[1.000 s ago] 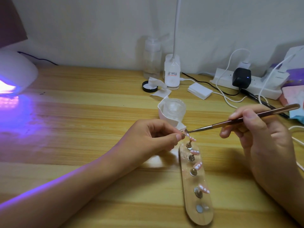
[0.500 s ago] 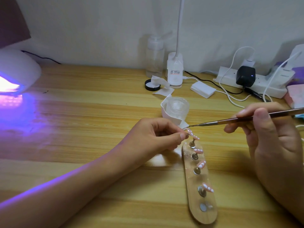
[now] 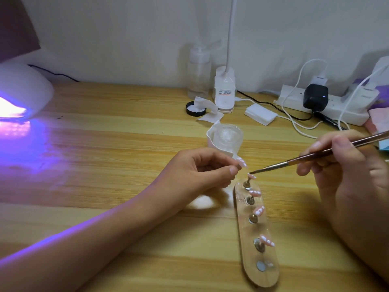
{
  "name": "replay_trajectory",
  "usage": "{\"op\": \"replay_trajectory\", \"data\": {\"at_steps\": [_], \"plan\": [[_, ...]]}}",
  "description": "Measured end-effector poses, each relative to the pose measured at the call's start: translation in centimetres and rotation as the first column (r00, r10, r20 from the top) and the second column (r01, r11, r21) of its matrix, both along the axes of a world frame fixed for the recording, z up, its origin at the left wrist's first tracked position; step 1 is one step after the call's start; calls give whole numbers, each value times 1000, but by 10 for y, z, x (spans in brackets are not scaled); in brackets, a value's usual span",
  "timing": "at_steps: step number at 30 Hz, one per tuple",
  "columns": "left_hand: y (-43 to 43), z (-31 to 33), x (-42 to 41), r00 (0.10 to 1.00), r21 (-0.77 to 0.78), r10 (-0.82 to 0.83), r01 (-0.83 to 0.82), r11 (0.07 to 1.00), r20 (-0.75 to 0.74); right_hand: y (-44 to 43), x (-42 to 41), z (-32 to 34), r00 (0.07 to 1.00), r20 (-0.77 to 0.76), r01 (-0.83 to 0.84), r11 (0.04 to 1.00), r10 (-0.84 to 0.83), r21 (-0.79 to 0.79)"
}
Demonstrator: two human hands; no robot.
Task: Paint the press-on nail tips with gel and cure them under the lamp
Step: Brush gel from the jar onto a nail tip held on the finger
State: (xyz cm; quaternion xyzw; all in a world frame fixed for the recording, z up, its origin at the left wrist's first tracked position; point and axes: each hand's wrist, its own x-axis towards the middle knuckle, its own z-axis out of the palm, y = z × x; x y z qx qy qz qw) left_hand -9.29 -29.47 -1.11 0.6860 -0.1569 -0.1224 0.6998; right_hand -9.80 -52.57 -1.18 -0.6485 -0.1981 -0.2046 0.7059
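Observation:
A clear oval holder (image 3: pixel 271 272) lies on the wooden table, and several of its pegs carry pink nail tips with white dots. My left hand (image 3: pixel 197 175) pinches a small peg with another pink nail tip (image 3: pixel 241 161), just above and left of the holder's far end. In my right hand (image 3: pixel 345 173) is a thin brush (image 3: pixel 315 157). Its point rests at the nail tip on the farthest peg (image 3: pixel 251 176). The nearest magnet (image 3: pixel 261 266) on the holder is bare. The white curing lamp (image 3: pixel 23 89) glows purple at the far left.
A clear jar (image 3: pixel 228 135) in a white wrap stands just behind my left hand. Along the wall are a pump bottle (image 3: pixel 199 74), a desk lamp base (image 3: pixel 224 91), a black lid (image 3: pixel 195 107), wipes, a white box (image 3: pixel 260 113) and a power strip (image 3: pixel 294 100) with cables.
The nail tip in my left hand has moved up and left, away from the brush. The brush point has dropped to the nail tip on the holder's farthest peg.

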Motion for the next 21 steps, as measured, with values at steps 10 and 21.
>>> {"op": "replay_trajectory", "data": {"at_steps": [10, 21], "plan": [[0, -1, 1, 999, -58, -3, 0, 998, -44, 5, -2, 5, 995, -92, -20, 998, 24, 51], [0, -5, 3, 1000, -14, -7, 7, 1000, -31, 11, -4, 7, 981, -193, 46, 997, -34, 58]]}}
